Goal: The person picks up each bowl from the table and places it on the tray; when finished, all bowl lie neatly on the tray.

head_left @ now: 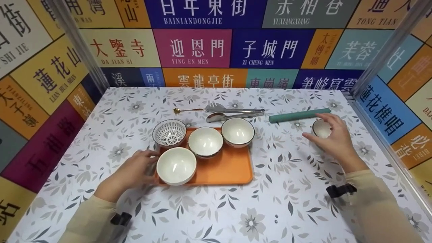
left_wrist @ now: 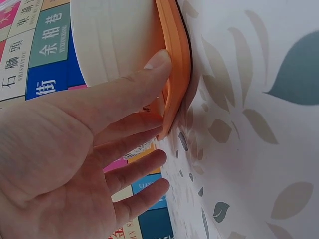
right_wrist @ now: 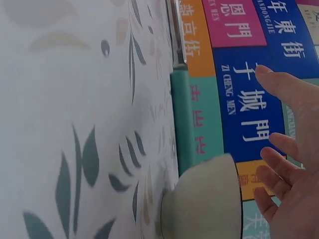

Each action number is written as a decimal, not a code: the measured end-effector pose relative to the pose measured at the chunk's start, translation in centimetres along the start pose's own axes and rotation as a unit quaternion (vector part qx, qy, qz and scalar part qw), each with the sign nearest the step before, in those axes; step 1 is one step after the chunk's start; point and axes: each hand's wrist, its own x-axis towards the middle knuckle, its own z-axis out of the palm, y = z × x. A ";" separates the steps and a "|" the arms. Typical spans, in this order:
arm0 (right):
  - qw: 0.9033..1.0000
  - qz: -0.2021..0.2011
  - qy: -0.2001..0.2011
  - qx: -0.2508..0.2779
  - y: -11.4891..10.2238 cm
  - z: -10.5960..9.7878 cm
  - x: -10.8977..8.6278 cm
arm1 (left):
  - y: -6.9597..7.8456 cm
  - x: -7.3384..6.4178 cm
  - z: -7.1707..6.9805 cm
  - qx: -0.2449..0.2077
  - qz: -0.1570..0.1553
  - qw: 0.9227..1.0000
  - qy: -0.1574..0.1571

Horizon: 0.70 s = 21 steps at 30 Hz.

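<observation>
My left hand [head_left: 130, 172] is at the left edge of an orange tray [head_left: 229, 170], its thumb at the rim in the left wrist view and its fingers loosely extended. Just beside it, a white bowl [head_left: 176, 166] sits on the tray's front left. Another white bowl [head_left: 205, 141] stands behind that one, and a dark-rimmed bowl [head_left: 238, 131] is at the back right. A bowl with a dark lattice pattern [head_left: 169, 134] is at the back left. Over on the right, my right hand [head_left: 337, 143] hovers with spread fingers by a small dark-rimmed bowl [right_wrist: 204, 199], holding nothing.
A green bar-like object [head_left: 299, 115] lies behind the small bowl. Behind the tray are a small gold spoon [head_left: 189, 110], metal tongs [head_left: 236, 110] and a larger spoon [head_left: 216, 117]. Printed panels [head_left: 195, 47] wall the flower-patterned table [head_left: 283, 202] at the back and sides.
</observation>
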 end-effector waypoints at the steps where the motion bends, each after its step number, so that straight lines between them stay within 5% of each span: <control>1: 1.000 0.012 0.003 -0.004 0.5 -0.4 -0.1 | 0.0 0.0 0.0 0.004 0.002 1.000 -0.001; 8: 0.995 0.095 -0.003 -0.015 4.2 -1.9 -1.0 | 0.1 -0.1 -0.1 0.019 0.000 1.000 -0.003; 21: 0.986 0.158 -0.049 -0.006 6.9 -2.3 -1.6 | -0.1 -0.1 0.0 0.019 0.005 1.000 0.005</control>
